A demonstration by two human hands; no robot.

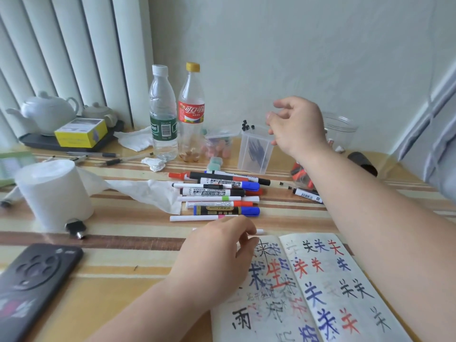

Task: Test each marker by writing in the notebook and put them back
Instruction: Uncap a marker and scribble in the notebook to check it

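Markers (217, 193) lie heaped side by side on the counter (123, 255), just beyond the open notebook (320, 280), presumably to keep each within reach for testing. The right grip (296, 124) hovers above a clear box (255, 161), fingers loosely curled around nothing visible. The box holds several dark pens (255, 149) with black caps, likely ones already returned. The left grip (217, 255) rests on the notebook's far left corner, probably steadying the page. A thin white pen (259, 232) pokes out beside it; whether it is held, I cannot tell.
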